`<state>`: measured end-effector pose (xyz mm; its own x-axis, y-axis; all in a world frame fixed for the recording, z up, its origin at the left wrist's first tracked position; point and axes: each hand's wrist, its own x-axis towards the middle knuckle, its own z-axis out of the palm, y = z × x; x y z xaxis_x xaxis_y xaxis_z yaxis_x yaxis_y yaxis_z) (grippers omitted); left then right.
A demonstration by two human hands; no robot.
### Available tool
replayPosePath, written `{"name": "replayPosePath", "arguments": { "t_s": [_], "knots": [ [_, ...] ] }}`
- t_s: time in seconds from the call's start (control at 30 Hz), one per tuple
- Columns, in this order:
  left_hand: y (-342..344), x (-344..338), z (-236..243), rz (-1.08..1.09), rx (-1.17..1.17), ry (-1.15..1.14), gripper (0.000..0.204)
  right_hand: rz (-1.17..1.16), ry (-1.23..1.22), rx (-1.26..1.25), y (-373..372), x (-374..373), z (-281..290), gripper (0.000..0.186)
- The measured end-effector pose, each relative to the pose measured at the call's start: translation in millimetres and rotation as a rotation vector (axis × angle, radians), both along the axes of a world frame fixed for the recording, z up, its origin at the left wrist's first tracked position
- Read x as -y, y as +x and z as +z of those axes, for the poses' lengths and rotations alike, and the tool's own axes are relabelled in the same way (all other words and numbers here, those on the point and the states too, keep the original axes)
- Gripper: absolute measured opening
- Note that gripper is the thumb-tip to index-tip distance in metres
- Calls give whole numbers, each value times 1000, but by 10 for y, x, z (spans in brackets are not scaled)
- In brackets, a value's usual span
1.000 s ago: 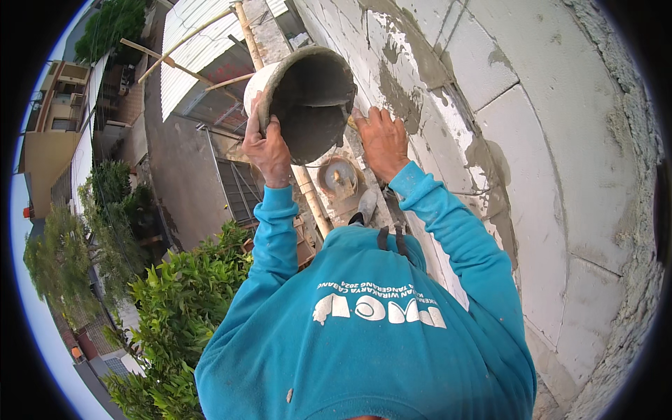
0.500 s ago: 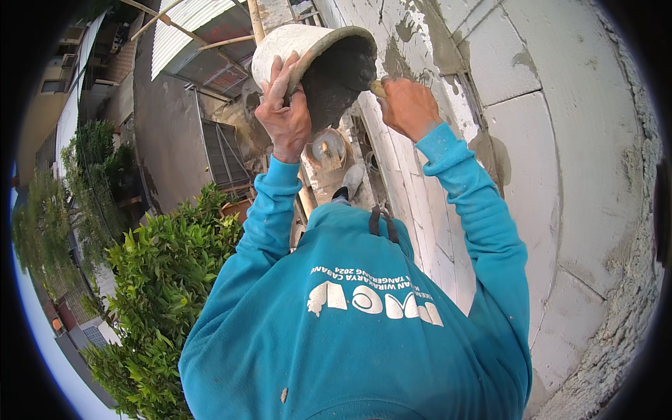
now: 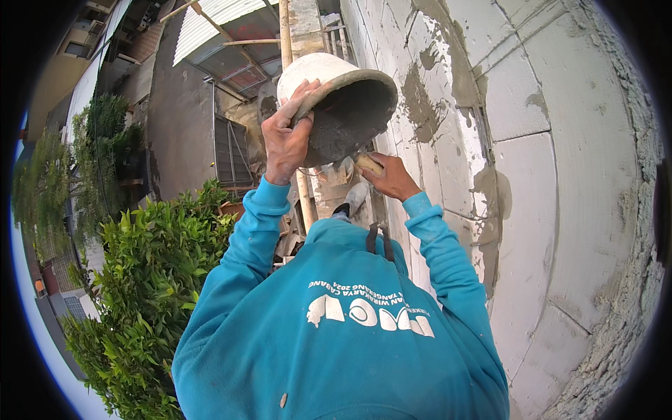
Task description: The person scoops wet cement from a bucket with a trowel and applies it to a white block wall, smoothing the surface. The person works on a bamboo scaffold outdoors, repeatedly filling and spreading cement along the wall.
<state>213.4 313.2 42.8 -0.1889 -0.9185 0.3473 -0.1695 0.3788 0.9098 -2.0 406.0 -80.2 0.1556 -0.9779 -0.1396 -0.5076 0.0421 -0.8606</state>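
Observation:
A pale bucket point(image 3: 315, 68), crusted with cement, is tipped on its side with its mouth toward me and the lower right. Wet grey mortar point(image 3: 334, 136) lies inside along its lower wall. My left hand point(image 3: 285, 143) grips the bucket's rim on the left, fingers on the outside and thumb at the inner edge. Just below the rim on the right, my right hand point(image 3: 390, 176) is closed around the wooden handle of a trowel point(image 3: 369, 164). The trowel's blade is hard to make out near the bucket's lower edge.
On the right rises a wall of large pale blocks point(image 3: 521, 168) with grey mortar smears. A bamboo pole point(image 3: 305, 199) stands beyond the bucket. Leafy green bushes point(image 3: 147, 259) grow on the left, and a corrugated roof point(image 3: 213, 24) lies farther off.
The bucket and my left hand have shifted right and slightly down in view. My right hand has dropped with the trowel from the bucket's right side to below its rim.

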Motion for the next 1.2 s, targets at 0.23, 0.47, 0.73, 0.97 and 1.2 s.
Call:
{"name": "replayPosePath", "arguments": {
  "t_s": [0.23,0.47,0.73,0.97,1.2],
  "knots": [
    [387,-3,-762,397,-269,179,45,25,-35,55,389,24,-164,51],
    [1180,-422,-1333,823,-235,233,48,145,-9,48,551,-28,-129,45],
    [2142,-1328,-1451,1181,-214,251,51,134,810,401,56,697,-658,38],
    [2222,-1656,-1265,1370,-124,318,49,-526,279,330,-1322,1954,-547,34],
    [1887,-1324,-1339,1285,-367,342,50,-317,161,43,-999,1120,743,39]
  ]
}}
